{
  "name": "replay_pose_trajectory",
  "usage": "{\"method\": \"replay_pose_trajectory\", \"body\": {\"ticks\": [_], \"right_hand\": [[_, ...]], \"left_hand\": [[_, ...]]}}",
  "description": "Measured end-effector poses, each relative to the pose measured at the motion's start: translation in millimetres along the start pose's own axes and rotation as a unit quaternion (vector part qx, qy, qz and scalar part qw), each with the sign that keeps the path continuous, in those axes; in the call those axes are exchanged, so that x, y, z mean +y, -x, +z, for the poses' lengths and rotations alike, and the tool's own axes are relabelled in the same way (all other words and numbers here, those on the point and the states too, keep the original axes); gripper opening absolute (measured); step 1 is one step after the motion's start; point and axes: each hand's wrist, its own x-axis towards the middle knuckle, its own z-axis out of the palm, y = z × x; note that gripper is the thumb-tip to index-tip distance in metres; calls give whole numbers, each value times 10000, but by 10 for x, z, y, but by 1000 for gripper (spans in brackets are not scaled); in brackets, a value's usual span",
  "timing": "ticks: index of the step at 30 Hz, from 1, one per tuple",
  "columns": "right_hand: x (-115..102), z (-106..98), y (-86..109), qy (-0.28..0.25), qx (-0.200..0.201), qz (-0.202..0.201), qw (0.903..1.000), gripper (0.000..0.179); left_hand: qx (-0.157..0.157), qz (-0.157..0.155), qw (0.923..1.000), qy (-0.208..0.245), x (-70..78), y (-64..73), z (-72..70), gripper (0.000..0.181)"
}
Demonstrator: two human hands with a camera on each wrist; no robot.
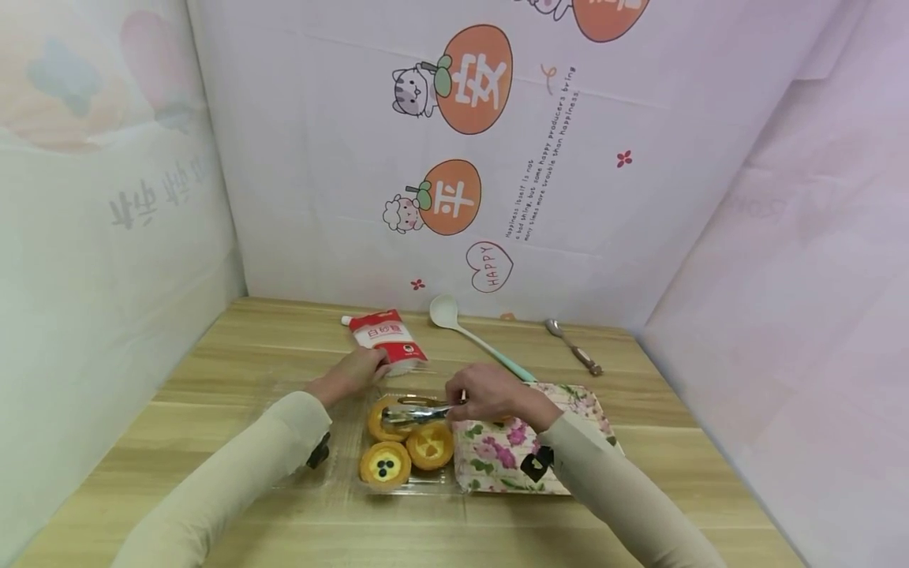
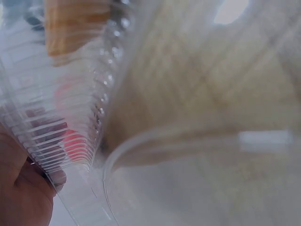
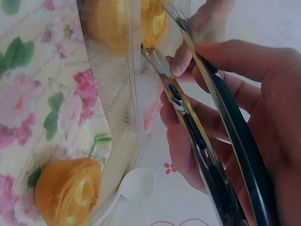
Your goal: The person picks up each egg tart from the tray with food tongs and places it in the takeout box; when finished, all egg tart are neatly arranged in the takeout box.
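Note:
My right hand grips metal tongs with dark handle inlays, plain in the right wrist view. Their spread tips straddle an egg tart in a clear plastic container. Two more tarts sit nearer in it, one a blueberry-topped tart, the other a plain yellow tart. My left hand holds the container's far edge, its fingers partly behind the ribbed plastic in the left wrist view. Right of the container, a floral tray carries another tart, mostly hidden under my right hand in the head view.
Behind the container lies a red and white bag with a white cap. A white ladle with a pale green handle reaches toward the tray's back edge. A small spoon lies at the back right. Printed cloth walls enclose the wooden table.

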Motion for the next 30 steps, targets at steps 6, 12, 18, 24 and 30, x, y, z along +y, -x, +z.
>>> {"method": "replay_pose_trajectory", "body": {"ticks": [6,12,18,24,30], "right_hand": [[55,-87,92,47,81,138,9999,9],[168,-179,340,59,783,325,9964,11],[337,-234,902,270,1322,1004,9858,9],[572,-111,1477,575,1281,1454,9794,18],[655,62,1713,477,1122,1875,9747,18]], "left_hand": [[-43,-172,9998,73,35,-31,-10,7],[-72,-59,10000,31,52,-56,3,7],[2,-90,9999,133,37,-28,4,7],[26,-169,9997,145,3,28,5,9],[53,-48,9998,208,11,19,26,12]]}}
